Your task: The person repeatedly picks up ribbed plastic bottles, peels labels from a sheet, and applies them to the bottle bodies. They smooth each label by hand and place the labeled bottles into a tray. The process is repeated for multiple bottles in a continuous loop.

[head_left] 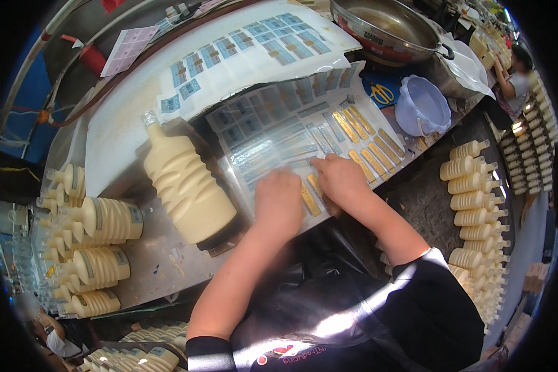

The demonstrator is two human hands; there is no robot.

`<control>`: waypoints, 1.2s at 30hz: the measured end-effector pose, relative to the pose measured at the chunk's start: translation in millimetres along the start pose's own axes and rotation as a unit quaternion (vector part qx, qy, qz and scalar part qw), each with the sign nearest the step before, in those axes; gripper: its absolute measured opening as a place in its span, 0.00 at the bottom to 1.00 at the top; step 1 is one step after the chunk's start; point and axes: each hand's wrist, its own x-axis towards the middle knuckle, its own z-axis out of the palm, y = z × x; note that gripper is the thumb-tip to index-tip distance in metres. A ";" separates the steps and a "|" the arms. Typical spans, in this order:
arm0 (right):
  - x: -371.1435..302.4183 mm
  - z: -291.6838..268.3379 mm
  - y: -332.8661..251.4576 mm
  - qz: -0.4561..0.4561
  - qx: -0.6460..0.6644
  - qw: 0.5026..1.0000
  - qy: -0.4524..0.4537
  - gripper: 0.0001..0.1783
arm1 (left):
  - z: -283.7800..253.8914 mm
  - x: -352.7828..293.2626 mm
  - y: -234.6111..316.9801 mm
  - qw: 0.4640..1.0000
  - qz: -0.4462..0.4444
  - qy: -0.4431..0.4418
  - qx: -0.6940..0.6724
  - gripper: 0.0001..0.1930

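My left hand (280,197) is over a clear sheet of decals (260,158) spread on the table, its fingers bent together and a little blurred. My right hand (342,180) is beside it, with thumb and fingertips pinched at the end of pale blue strips (285,147); what lies between the fingertips is too small to make out. Gold strip decals (348,126) lie in rows beyond my right hand, and another gold strip (309,199) shows between the two hands. Left of the sheet, a large cream ribbed bottle (189,186) lies tilted, its neck pointing away.
Blue label sheets (242,42) cover a white board behind. A wide metal pan (390,28), a lilac bucket (421,106) and yellow-handled scissors (381,94) stand at the far right. Cream bottles (99,218) crowd the left side; more bottles (471,201) line the right floor.
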 end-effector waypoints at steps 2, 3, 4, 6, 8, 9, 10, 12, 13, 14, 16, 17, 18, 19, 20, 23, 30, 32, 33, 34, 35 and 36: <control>7.7 -4.0 -3.0 0.021 0.030 0.999 0.027 0.17 | 4.2 -1.9 -3.1 1.000 -0.001 0.006 -0.002 0.18; 11.6 -5.9 -5.6 0.013 0.050 0.998 0.031 0.15 | 4.6 -3.1 -4.2 1.000 -0.001 0.009 -0.003 0.19; 15.3 -8.5 -8.3 0.006 0.069 0.997 0.034 0.13 | 2.7 -3.3 -4.1 1.000 -0.011 -0.002 -0.013 0.19; 20.8 -7.0 -8.5 0.005 0.071 0.997 0.030 0.10 | -4.3 -3.1 -3.4 0.999 -0.030 -0.023 -0.035 0.19; 28.8 6.6 -4.4 0.019 0.036 0.999 0.019 0.08 | -12.7 -2.9 -2.3 0.997 -0.041 -0.021 -0.068 0.20; 32.2 10.1 -0.9 0.014 0.058 0.998 0.030 0.07 | -15.7 -2.7 -2.4 0.995 -0.046 -0.021 -0.085 0.20; 34.7 11.1 1.5 0.008 0.080 0.996 0.038 0.06 | -14.9 -3.5 -5.4 0.990 -0.060 -0.004 -0.124 0.21; 36.3 9.4 7.1 -0.018 0.139 0.989 0.053 0.04 | -8.6 -3.9 -13.5 0.975 -0.085 0.030 -0.202 0.23; 37.1 4.9 7.1 -0.040 0.175 0.982 0.059 0.04 | -5.6 -4.0 -16.1 0.968 -0.085 0.053 -0.230 0.24; 37.9 1.1 5.2 -0.062 0.212 0.973 0.065 0.03 | -3.0 -3.7 -17.3 0.960 -0.084 0.076 -0.257 0.24; 34.4 -18.5 -4.5 0.011 0.298 0.954 -0.015 0.05 | -7.0 -1.2 -17.7 0.937 -0.116 0.060 -0.324 0.25; 32.1 -31.3 -11.1 0.049 0.339 0.938 -0.055 0.06 | -18.1 1.4 -14.2 0.920 -0.147 0.020 -0.362 0.26; 30.2 -39.8 -15.4 0.041 0.356 0.931 -0.067 0.06 | -25.0 2.7 -12.6 0.900 -0.178 -0.019 -0.398 0.27; 27.5 -48.8 -18.5 0.034 0.371 0.925 -0.078 0.06 | -26.7 2.8 -12.5 0.880 -0.172 -0.036 -0.442 0.25; 26.1 -55.2 -20.5 0.027 0.387 0.917 -0.090 0.06 | -28.2 2.4 -12.7 0.858 -0.166 -0.052 -0.484 0.22; 25.5 -65.3 -21.7 0.041 0.442 0.883 -0.152 0.06 | -42.2 -3.6 -6.5 0.824 -0.204 -0.083 -0.522 0.17; 24.7 -93.3 -62.4 -0.021 0.465 0.844 -0.266 0.08 | -77.4 -57.5 0.5 0.906 -0.173 0.090 -0.376 0.08; 27.4 -92.2 -69.0 -0.077 0.474 0.835 -0.270 0.09 | -100.6 -74.6 -0.4 0.923 -0.164 0.133 -0.322 0.06; 30.3 -91.2 -78.4 -0.075 0.498 0.824 -0.260 0.07 | -107.3 -82.3 -5.3 0.920 -0.171 0.145 -0.321 0.06; 35.5 -91.7 -87.7 -0.054 0.509 0.815 -0.272 0.07 | -113.1 -88.8 -9.9 0.916 -0.180 0.158 -0.321 0.06; 40.9 -92.7 -98.5 -0.032 0.519 0.806 -0.283 0.07 | -120.6 -94.7 -16.9 0.904 -0.201 0.161 -0.342 0.05; 46.4 -93.0 -109.8 -0.009 0.529 0.796 -0.294 0.07 | -129.8 -99.2 -24.9 0.884 -0.229 0.172 -0.370 0.05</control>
